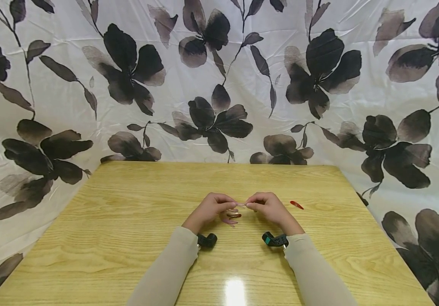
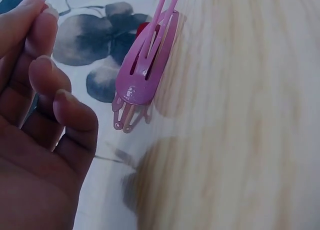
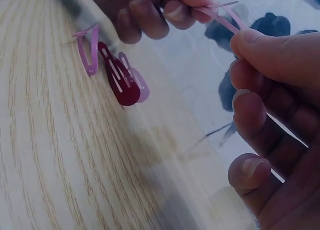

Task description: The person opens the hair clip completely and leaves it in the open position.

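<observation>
Both hands meet over the middle of the table, holding one pink snap hair clip [image 1: 240, 205] between them. My left hand [image 1: 216, 205] pinches one end with thumb and forefinger. At the other end, my right hand [image 1: 269, 207] pinches it the same way. In the right wrist view the pink clip [image 3: 223, 20] has its arms spread apart. Beneath the left hand lie several loose clips: a dark red clip [image 3: 122, 88], and a pink clip [image 3: 93, 55] with its arms apart beside it. A large pink clip [image 2: 134, 89] shows close up in the left wrist view.
A separate red clip [image 1: 296, 205] lies to the right of the right hand. The wooden table [image 1: 147, 182] has a floral cloth [image 1: 219, 72] hanging behind and at its sides. Black camera bands [image 1: 206, 241] sit at both wrists, over light sleeves.
</observation>
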{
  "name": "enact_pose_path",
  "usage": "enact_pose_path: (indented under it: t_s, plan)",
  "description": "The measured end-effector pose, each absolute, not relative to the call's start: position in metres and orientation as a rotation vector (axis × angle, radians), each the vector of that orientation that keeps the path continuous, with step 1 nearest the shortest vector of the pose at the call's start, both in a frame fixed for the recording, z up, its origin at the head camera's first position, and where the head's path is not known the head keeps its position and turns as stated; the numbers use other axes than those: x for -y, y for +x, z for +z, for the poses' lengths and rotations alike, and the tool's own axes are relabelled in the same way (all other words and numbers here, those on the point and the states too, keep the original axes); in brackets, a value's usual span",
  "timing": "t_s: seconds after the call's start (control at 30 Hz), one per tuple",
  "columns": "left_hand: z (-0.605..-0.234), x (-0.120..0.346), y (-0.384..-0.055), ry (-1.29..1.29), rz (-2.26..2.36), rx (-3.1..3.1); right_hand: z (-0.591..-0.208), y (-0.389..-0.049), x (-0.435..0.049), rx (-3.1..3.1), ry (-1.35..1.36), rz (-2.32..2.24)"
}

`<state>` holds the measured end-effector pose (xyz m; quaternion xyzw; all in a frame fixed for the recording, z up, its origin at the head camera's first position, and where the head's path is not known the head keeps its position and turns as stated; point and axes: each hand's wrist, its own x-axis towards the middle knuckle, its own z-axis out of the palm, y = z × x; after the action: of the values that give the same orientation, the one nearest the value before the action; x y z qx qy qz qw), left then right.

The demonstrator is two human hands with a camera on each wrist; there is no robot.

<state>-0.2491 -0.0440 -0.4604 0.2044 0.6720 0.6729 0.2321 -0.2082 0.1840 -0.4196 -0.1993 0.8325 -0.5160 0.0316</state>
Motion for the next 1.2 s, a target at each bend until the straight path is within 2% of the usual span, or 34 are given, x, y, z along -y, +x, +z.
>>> enact_pose_path:
  t_s: [0.27, 0.47, 0.7, 1.2]
  plan:
    - [-0.461, 0.046, -0.25, 0.537, 1.838, -1.966, -0.421, -0.207, -0.184, -2.556, -0.584, -1.585]
    - [-0.461, 0.049, -0.251, 0.575, 1.667, -2.197, -0.424, -0.209, -0.185, -2.53, -0.558, -1.595]
    - [-0.457, 0.052, -0.25, 0.642, 1.478, -2.36, -0.451, -0.226, -0.19, -2.53, -0.555, -1.553]
    - [-0.447, 0.061, -0.249, 0.767, 1.285, -2.316, -0.457, -0.224, -0.184, -2.558, -0.677, -1.391]
